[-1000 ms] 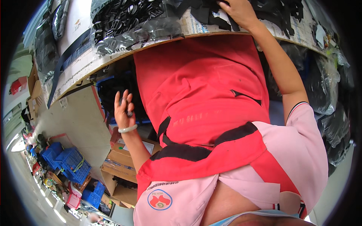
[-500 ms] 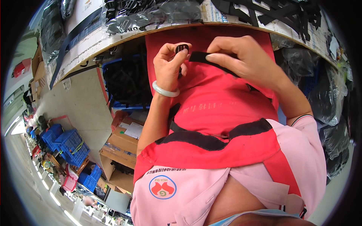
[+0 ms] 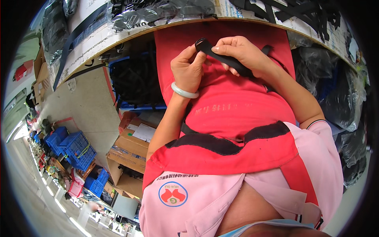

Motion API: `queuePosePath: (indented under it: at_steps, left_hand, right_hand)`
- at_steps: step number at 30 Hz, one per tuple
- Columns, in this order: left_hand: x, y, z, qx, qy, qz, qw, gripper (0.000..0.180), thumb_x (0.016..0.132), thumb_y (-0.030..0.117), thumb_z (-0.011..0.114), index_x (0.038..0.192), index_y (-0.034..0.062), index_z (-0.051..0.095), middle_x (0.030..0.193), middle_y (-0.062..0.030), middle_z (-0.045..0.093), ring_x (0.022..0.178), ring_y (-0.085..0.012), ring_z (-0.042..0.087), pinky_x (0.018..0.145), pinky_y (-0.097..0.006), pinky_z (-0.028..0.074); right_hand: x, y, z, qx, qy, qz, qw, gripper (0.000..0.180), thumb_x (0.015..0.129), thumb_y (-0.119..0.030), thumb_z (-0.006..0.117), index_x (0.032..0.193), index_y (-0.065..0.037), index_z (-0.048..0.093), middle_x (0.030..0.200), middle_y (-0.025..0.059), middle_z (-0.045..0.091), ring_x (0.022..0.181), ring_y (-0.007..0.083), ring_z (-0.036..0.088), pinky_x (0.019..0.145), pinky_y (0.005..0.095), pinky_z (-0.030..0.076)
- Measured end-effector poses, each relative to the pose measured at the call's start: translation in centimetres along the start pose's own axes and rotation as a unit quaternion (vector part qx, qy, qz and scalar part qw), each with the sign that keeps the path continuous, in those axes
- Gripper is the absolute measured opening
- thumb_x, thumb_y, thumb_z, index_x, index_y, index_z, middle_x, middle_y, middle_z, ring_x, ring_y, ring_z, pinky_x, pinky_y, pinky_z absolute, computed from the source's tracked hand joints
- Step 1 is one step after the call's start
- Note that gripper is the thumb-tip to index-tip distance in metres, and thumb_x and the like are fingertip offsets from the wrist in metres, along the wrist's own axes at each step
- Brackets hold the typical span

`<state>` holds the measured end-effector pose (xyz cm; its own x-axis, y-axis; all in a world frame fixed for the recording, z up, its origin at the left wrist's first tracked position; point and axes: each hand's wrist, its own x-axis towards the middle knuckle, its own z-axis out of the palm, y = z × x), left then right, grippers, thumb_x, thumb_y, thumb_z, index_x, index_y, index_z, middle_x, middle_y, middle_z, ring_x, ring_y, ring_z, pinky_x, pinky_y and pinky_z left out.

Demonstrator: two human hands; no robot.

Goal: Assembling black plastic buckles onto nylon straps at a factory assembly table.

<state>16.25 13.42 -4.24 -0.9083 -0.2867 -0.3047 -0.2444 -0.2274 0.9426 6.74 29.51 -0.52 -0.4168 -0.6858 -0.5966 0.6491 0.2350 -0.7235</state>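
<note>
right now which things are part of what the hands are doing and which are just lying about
In hand:
- black webbing strap, pinched by left hand and right hand
- red apron beneath it

Lying about:
- bagged black straps on the workbench
- cardboard boxes
- blue crates

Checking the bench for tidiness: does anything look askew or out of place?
Black straps lie in a loose tangle on the table edge at upper right. The strap held by the left hand and right hand looks undamaged.
</note>
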Motion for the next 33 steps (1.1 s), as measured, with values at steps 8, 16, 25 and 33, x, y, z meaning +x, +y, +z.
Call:
queuePosePath:
  at_steps: [8,16,25,33]
  left_hand:
    - [0.2,-0.2,0.3,0.021,0.021,0.081,0.996,0.017,0.086,-0.002,0.065,0.103,-0.0033,0.067,0.082,-0.0036,0.063,0.063,-0.0075,0.06,0.054,-0.019,0.045]
    - [0.9,-0.9,0.2,0.056,0.021,0.153,0.986,0.016,0.086,-0.002,0.064,0.102,-0.0025,0.067,0.076,-0.0032,0.061,0.059,-0.0086,0.058,0.053,-0.021,0.045]
    - [1.7,-1.6,-0.9,0.245,0.011,0.329,0.912,0.018,0.08,-0.005,0.065,0.097,-0.0004,0.066,0.077,-0.0098,0.06,0.061,-0.0166,0.06,0.055,-0.026,0.046]
    - [1.3,0.4,-1.6,-0.231,-0.082,-0.164,0.955,0.028,0.092,0.013,0.056,0.112,-0.0057,0.06,0.085,-0.0107,0.066,0.059,-0.0116,0.059,0.041,-0.02,0.038]
  right_hand:
    - [0.3,0.2,0.3,0.05,-0.002,-0.017,0.999,0.02,0.093,-0.023,0.058,0.088,-0.004,0.059,0.06,0.0042,0.059,0.041,0.007,0.052,0.038,0.018,0.04]
    - [0.3,0.5,0.3,0.094,-0.013,-0.036,0.995,0.021,0.095,-0.024,0.057,0.089,-0.004,0.059,0.062,0.0039,0.06,0.043,0.0065,0.053,0.039,0.0177,0.041]
    - [1.0,0.9,0.7,0.042,0.07,-0.093,0.992,0.027,0.095,-0.031,0.059,0.103,-0.006,0.058,0.068,0.0002,0.058,0.048,0.0041,0.052,0.043,0.016,0.042]
    - [1.5,1.3,-0.7,-0.056,0.056,-0.173,0.982,0.016,0.089,-0.016,0.067,0.1,-0.005,0.065,0.083,0.0,0.062,0.077,0.0067,0.059,0.069,0.0206,0.047]
